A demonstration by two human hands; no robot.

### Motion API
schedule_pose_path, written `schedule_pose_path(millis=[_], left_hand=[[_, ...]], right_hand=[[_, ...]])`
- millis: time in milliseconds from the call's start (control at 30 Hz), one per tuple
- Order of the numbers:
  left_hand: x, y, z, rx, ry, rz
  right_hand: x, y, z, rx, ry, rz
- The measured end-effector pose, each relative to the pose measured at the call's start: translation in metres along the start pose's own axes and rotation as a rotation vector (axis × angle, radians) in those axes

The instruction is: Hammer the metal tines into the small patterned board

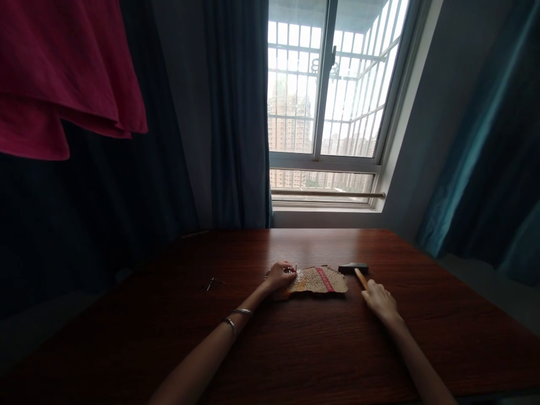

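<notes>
the left hand (pixel 282 275) pinches an upright nail (pixel 296 268) between fingertips at the left part of the cardboard (pixel 313 280); right of the cardboard, the right hand (pixel 381 300) curls its fingers round a hammer (pixel 356 269). apparent loose nails (pixel 212 283) lie left of the cardboard. steadying the nail seems the step; striking calls for the hammer over it.

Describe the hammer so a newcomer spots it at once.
Find the reddish-brown table below the window. On it, the right hand grips the hammer, just right of the speckled tan piece. Unlike that piece, with its pink stripe, the hammer has a dark head across a light wooden handle.
</notes>
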State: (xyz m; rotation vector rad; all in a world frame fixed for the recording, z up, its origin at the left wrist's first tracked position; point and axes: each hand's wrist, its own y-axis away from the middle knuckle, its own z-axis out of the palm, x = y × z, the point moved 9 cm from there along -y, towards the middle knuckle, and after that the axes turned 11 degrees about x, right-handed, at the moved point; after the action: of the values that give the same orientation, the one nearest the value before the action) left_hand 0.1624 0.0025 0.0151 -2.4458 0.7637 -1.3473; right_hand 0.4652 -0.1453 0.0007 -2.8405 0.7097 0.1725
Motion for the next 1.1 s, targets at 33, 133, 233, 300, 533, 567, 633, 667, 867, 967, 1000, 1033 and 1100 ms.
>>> schedule_pose_path(millis=[33, 133, 233, 300, 533, 567, 633, 667, 867, 967, 1000, 1033, 1100], left_hand=[[0.0, 0.0, 0.0, -0.003, 0.0, 0.002], [0.001, 0.0, 0.0, -0.005, 0.002, 0.012], [0.0, 0.0, 0.001, -0.002, 0.0, 0.012], [0.0, 0.0, 0.001, -0.001, 0.001, 0.012], [-0.002, 0.0, 0.002, -0.008, 0.004, 0.027], [-0.002, 0.0, 0.002, -0.01, 0.004, 0.031], [-0.002, 0.0, 0.002, -0.011, 0.003, 0.035], [-0.002, 0.0, 0.002, -0.009, 0.003, 0.034], [-0.003, 0.0, 0.0, 0.014, 0.014, 0.019], [-0.002, 0.0, 0.001, 0.013, 0.032, 0.027], [-0.003, -0.001, 0.001, 0.015, 0.033, 0.025], [-0.003, -0.001, 0.001, 0.014, 0.032, 0.023], [-0.005, -0.001, 0.002, 0.011, 0.026, 0.019]], right_hand=[[-0.002, -0.001, -0.001, 0.018, -0.025, -0.002], [-0.012, -0.004, -0.01, 0.09, -0.215, 0.01], [-0.034, -0.009, -0.023, 0.134, -0.448, 0.021], [-0.054, -0.01, -0.031, 0.113, -0.554, -0.007], [-0.139, 0.012, -0.055, -0.186, -0.95, -0.247], [-0.147, 0.016, -0.057, -0.205, -0.953, -0.267], [-0.159, 0.021, -0.058, -0.218, -0.95, -0.279], [-0.163, 0.023, -0.058, -0.216, -0.941, -0.276], [-0.177, 0.031, -0.062, -0.18, -0.845, -0.296], [-0.182, 0.035, -0.069, -0.136, -0.834, -0.339], [-0.184, 0.037, -0.071, -0.124, -0.836, -0.356], [-0.186, 0.039, -0.072, -0.116, -0.837, -0.37], [-0.189, 0.042, -0.074, -0.108, -0.837, -0.393]])
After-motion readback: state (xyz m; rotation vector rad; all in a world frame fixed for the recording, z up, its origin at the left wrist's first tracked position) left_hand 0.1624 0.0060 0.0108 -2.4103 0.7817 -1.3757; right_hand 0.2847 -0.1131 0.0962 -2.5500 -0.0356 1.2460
